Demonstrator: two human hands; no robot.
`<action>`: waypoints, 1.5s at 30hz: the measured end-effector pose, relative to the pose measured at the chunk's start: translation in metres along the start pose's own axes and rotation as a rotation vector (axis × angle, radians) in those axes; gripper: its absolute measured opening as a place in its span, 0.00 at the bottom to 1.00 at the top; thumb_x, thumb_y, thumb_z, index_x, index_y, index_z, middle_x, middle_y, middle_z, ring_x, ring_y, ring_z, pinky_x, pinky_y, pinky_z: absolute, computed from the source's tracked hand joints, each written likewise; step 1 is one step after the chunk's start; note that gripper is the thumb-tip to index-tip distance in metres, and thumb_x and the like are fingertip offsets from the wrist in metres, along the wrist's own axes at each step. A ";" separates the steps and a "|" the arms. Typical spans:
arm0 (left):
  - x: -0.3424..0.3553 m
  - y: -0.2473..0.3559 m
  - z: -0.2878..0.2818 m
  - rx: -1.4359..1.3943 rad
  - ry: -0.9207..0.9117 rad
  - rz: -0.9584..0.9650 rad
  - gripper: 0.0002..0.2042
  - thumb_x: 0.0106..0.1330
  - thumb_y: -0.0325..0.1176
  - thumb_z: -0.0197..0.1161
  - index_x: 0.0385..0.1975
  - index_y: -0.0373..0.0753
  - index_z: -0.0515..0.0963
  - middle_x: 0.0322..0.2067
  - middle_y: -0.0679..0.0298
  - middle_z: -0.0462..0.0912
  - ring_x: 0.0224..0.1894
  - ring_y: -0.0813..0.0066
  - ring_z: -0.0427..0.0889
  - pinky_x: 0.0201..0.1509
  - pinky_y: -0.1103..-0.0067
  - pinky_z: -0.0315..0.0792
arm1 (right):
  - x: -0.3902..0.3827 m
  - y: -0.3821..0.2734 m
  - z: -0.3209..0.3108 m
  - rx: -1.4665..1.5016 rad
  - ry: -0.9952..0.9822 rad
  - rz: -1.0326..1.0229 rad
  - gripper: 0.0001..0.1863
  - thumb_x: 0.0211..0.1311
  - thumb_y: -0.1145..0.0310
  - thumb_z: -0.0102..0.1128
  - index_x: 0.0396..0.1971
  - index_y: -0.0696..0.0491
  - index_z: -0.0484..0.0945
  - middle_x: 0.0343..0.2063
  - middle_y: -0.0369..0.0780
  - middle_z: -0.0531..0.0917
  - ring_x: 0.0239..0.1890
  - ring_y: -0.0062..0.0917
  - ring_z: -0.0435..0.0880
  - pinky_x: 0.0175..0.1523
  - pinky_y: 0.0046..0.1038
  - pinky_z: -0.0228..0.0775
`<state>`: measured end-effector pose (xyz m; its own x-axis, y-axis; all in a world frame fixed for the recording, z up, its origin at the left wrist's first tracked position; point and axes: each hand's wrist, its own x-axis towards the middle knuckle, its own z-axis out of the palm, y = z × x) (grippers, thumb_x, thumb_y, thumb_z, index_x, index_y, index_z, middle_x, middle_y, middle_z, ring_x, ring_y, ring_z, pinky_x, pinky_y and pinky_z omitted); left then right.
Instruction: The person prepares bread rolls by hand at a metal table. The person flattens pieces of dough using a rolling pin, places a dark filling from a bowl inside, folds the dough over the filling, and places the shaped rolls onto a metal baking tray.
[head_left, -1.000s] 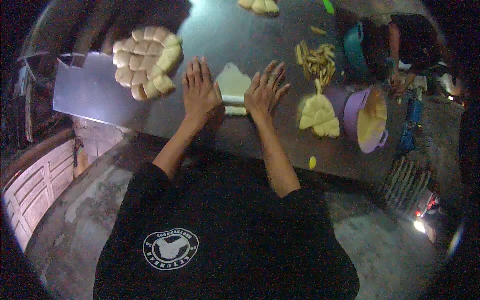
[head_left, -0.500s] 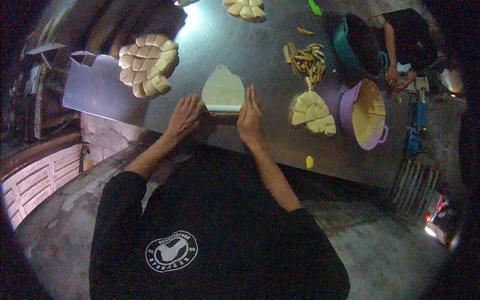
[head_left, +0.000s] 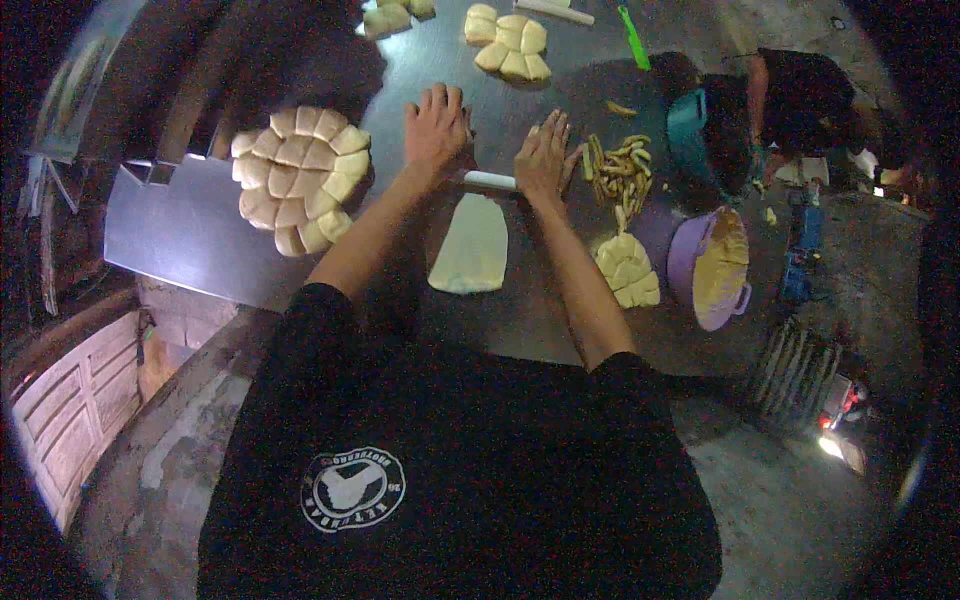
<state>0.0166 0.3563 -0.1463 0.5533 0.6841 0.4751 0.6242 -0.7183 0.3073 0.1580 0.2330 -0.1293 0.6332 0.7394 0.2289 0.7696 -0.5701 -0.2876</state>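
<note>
A white rolling pin (head_left: 490, 180) lies crosswise on the metal table, at the far end of a flattened sheet of pale dough (head_left: 472, 245). My left hand (head_left: 437, 130) rests on the pin's left end, its fingers stretched forward. On the right end lies the palm of my right hand (head_left: 545, 160), fingers extended and thumb apart. Both palms hide the ends of the pin. The dough sheet is long, narrow at the pin and broader toward me.
Cut dough pieces form a big cluster (head_left: 300, 180) at left, with smaller clusters at the far side (head_left: 508, 45) and right (head_left: 627, 270). Yellow-brown strips (head_left: 617, 172), a purple basin (head_left: 697, 265), a teal tub (head_left: 688, 135) and a green tool (head_left: 633, 40) stand rightward. Another person (head_left: 800, 100) works beyond.
Both hands have pushed the rolling pin away from me, from the sheet's near end to its far end. The dough sheet now stretches between the pin and me. The view has shifted.
</note>
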 end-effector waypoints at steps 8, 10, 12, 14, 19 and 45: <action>-0.045 0.000 -0.084 -0.651 -0.050 -0.185 0.08 0.63 0.26 0.59 0.41 0.36 0.73 0.37 0.52 0.73 0.40 0.47 0.74 0.45 0.64 0.70 | -0.048 0.002 -0.036 0.147 -0.225 -0.405 0.12 0.63 0.63 0.60 0.45 0.48 0.83 0.43 0.41 0.80 0.49 0.34 0.78 0.55 0.39 0.67; -0.082 0.009 -0.120 -0.634 -0.206 -0.159 0.10 0.62 0.26 0.59 0.43 0.37 0.75 0.37 0.53 0.74 0.41 0.48 0.75 0.45 0.65 0.70 | -0.054 0.012 -0.051 0.106 -0.171 -0.337 0.13 0.61 0.63 0.61 0.45 0.48 0.83 0.39 0.41 0.79 0.46 0.34 0.78 0.51 0.36 0.68; -0.127 0.016 -0.137 -0.714 -0.400 -0.158 0.12 0.61 0.26 0.60 0.45 0.39 0.75 0.38 0.54 0.75 0.42 0.51 0.75 0.46 0.65 0.70 | -0.062 0.034 -0.057 0.047 -0.063 -0.214 0.12 0.62 0.64 0.60 0.45 0.49 0.82 0.41 0.41 0.80 0.46 0.35 0.78 0.52 0.36 0.69; -0.163 0.025 -0.151 -0.646 -0.537 -0.036 0.16 0.59 0.26 0.61 0.48 0.40 0.75 0.42 0.55 0.76 0.45 0.54 0.75 0.50 0.64 0.70 | -0.077 0.035 -0.070 0.141 0.006 -0.201 0.14 0.63 0.65 0.59 0.47 0.50 0.81 0.42 0.42 0.80 0.47 0.37 0.78 0.54 0.40 0.68; -0.213 0.064 -0.158 -0.482 -0.662 0.359 0.25 0.63 0.32 0.57 0.63 0.42 0.68 0.63 0.54 0.67 0.68 0.53 0.63 0.70 0.61 0.58 | -0.201 0.017 -0.085 0.614 -0.115 -0.349 0.24 0.68 0.65 0.51 0.61 0.59 0.68 0.59 0.49 0.73 0.62 0.45 0.70 0.69 0.47 0.54; -0.131 0.042 -0.080 -0.154 -0.389 0.013 0.32 0.71 0.39 0.47 0.70 0.30 0.49 0.72 0.44 0.46 0.75 0.48 0.42 0.75 0.55 0.40 | -0.120 -0.008 -0.038 0.295 -0.203 -0.381 0.34 0.71 0.59 0.47 0.69 0.61 0.51 0.69 0.54 0.57 0.71 0.48 0.55 0.74 0.52 0.37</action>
<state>-0.0734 0.2268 -0.1298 0.7463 0.6502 0.1424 0.5418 -0.7178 0.4373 0.0788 0.1355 -0.1188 0.2611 0.9461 0.1918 0.8679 -0.1431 -0.4757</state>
